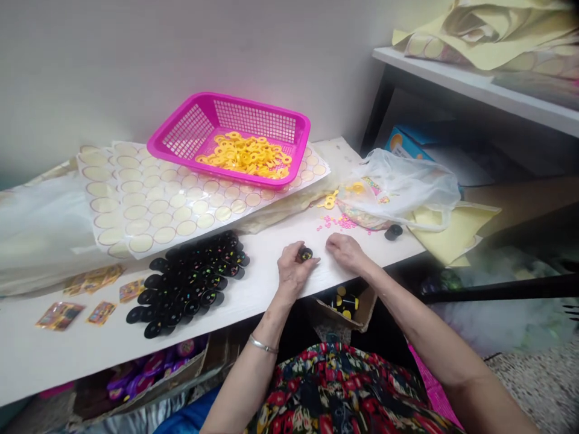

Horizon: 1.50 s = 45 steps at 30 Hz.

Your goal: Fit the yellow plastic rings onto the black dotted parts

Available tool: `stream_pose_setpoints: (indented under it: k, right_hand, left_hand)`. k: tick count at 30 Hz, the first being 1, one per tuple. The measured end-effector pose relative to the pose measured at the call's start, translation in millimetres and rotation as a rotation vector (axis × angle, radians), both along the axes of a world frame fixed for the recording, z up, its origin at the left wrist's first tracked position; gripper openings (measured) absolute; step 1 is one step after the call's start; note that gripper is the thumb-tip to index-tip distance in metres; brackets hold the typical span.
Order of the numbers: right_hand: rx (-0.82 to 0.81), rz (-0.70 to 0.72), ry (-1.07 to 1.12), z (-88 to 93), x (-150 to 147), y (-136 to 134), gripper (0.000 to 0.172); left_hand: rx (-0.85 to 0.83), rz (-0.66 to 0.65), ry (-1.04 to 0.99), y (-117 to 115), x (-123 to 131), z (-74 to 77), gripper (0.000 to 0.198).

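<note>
1. A small black cylindrical plastic cup [306, 254] with yellowish bits inside is held by the left hand [293, 268] above the front part of the white worktop [262, 289], its open mouth turned up towards the camera
2. The cup is pinched in the left grip, between the thumb and the curled fingers
3. The right hand [346, 252] is placed just beside the left, the two kept apart; its grip is curled in with the fingertips drawn together, and whether anything tiny is pinched there cannot be told
4. Small pink beads [342, 222] are scattered just beyond the right hand, with a flat yellow plastic piece [330, 199] lying near them
5. A translucent white plastic bag [407, 184] is set behind the beads, and a lone black cup [393, 232] is stood near its front edge
6. Many black cups [187, 286] are grouped closely to the left of the hands, coloured bits being visible in several
7. Yellow plastic pieces [244, 155] are heaped in a bright pink rectangular plastic basket [256, 117], which is rested on white sheets with pale yellow ovals [149, 211]
8. Small orange-toned printed packets [60, 315] are laid at the far left
</note>
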State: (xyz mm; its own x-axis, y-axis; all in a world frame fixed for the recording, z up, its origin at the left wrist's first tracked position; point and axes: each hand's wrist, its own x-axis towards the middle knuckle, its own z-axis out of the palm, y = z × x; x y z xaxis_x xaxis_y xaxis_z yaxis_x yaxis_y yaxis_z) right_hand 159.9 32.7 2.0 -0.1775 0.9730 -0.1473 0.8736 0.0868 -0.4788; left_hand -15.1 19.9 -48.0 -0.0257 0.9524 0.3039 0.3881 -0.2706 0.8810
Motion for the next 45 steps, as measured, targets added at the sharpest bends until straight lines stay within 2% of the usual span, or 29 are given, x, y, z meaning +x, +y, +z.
stream_pose_setpoints:
  k: [2, 7, 12, 17, 20, 23, 26, 30, 33, 41, 45]
  right_hand:
    - [-0.036, -0.015, 0.056, -0.5, -1, -5, 0.019]
    - [-0.001, -0.188, 0.198, -9.1, 4, -3, 0.016]
    - [0.054, -0.171, 0.344, -14.3, 12, -4, 0.016]
    - [0.154, -0.02, 0.129, -16.1, 5, -16, 0.016]
    - [0.197, 0.004, -0.013, -19.3, 1, -21, 0.022]
    - [0.223, 0.01, -0.047, -21.3, 0, -22, 0.024]
    - [0.215, -0.036, 0.005, -19.8, 1, -19, 0.022]
    - [0.106, -0.169, 0.123, -15.4, 3, -8, 0.017]
    - [0.046, -0.189, 0.164, -13.6, 5, -1, 0.015]
    - [0.017, -0.263, 0.025, -6.5, 3, 0, 0.019]
    - [0.052, -0.302, 0.104, -9.0, 4, 0, 0.019]
  left_hand:
    - [-0.075, -0.001, -0.069, 0, 1, -3.7, 0.053]
    - [-0.178, -0.035, -0.127, 2, 1, -5.4, 0.055]
    - [-0.178, -0.041, -0.092, 2, 1, -2.8, 0.054]
    - [-0.115, -0.061, -0.008, 2, 1, -1.5, 0.041]
    - [-0.096, -0.085, 0.03, 2, 1, -1.1, 0.034]
    - [-0.101, -0.091, 0.054, 3, 2, -0.3, 0.034]
    - [-0.11, -0.089, 0.071, 3, 3, 1.6, 0.034]
    - [-0.113, -0.094, 0.101, 4, 3, 4.9, 0.033]
    - [-0.11, -0.104, 0.119, 4, 4, 6.7, 0.032]
    - [-0.102, -0.109, 0.113, 3, 3, 8.8, 0.032]
    - [-0.099, -0.11, 0.127, 3, 3, 9.1, 0.032]
